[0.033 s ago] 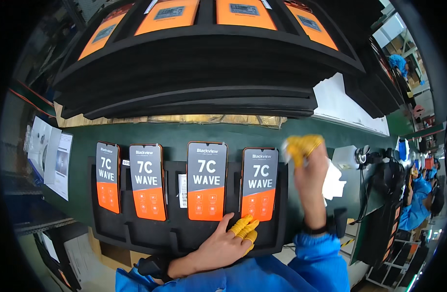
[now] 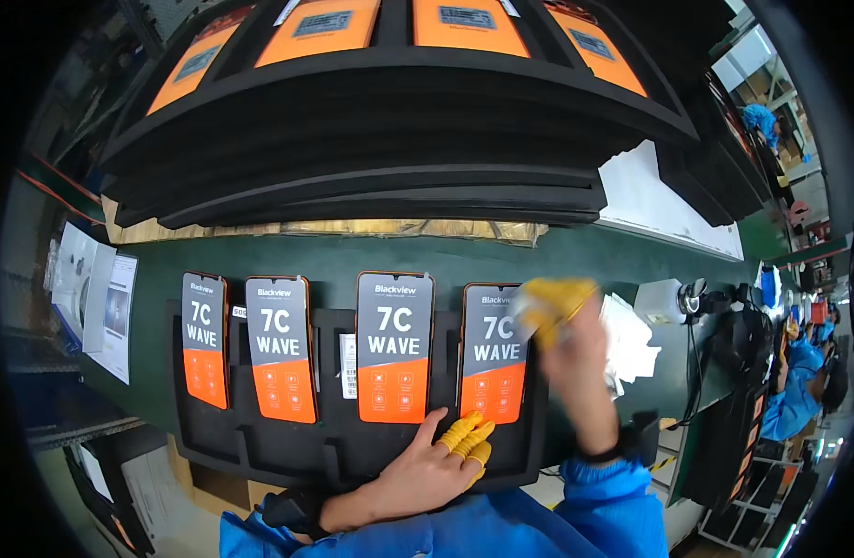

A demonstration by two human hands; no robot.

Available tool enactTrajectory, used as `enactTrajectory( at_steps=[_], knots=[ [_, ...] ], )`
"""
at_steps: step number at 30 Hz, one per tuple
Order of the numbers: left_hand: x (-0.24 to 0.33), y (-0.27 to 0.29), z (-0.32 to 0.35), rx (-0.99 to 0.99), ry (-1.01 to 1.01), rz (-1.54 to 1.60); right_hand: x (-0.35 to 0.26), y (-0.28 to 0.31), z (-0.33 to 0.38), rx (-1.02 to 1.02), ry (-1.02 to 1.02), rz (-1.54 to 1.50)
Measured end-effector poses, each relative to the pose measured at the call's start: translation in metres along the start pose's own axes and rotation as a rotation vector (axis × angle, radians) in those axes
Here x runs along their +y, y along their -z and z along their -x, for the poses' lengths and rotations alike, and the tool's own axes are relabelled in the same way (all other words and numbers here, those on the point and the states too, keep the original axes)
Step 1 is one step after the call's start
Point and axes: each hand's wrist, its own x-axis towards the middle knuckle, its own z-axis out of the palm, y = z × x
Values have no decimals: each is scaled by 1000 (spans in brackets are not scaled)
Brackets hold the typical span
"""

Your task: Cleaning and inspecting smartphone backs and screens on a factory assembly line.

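On counter (image 2: 576, 253) | black tray (image 2: 260, 451) holds four phones | left hand (image 2: 422, 474) flat, fingers (image 2: 469, 437) spread narrow, touching lower edge of rightmost phone (image 2: 492, 363) | right hand (image 2: 576, 358) raised at its top corner, blurred, grip can't tell

Head view, looking steeply down, close over green bench (image 2: 576, 256)

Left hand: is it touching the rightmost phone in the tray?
Touching. In the head view, the left hand rests on the black tray, and its yellow-capped fingertips lie on the lower edge of the rightmost phone.
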Motion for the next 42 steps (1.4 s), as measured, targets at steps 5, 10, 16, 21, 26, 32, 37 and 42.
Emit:
enactTrajectory(
  at_steps=[5,10,16,21,26,32,37,42],
  knots=[
    [3,4,3,-117,18,63,-21,-31,18,-258,189,62],
    [6,8,0,-115,45,-7,-9,-37,-23,-105,123,160],
    [8,3,5,-109,71,11,26,-2,-11,202,-87,222],
    [8,7,7,-122,53,-44,-17,-2,30,36,-175,32],
    [7,7,1,-100,52,-46,-10,-21,10,71,-130,155],
    [6,11,1,-57,64,6,-2,-43,-6,-26,150,95],
    [9,13,4,-146,132,-9,-14,-19,33,-381,289,-63],
    [15,25,19,194,-107,102,-27,-7,76,-509,340,-96]
  ],
)
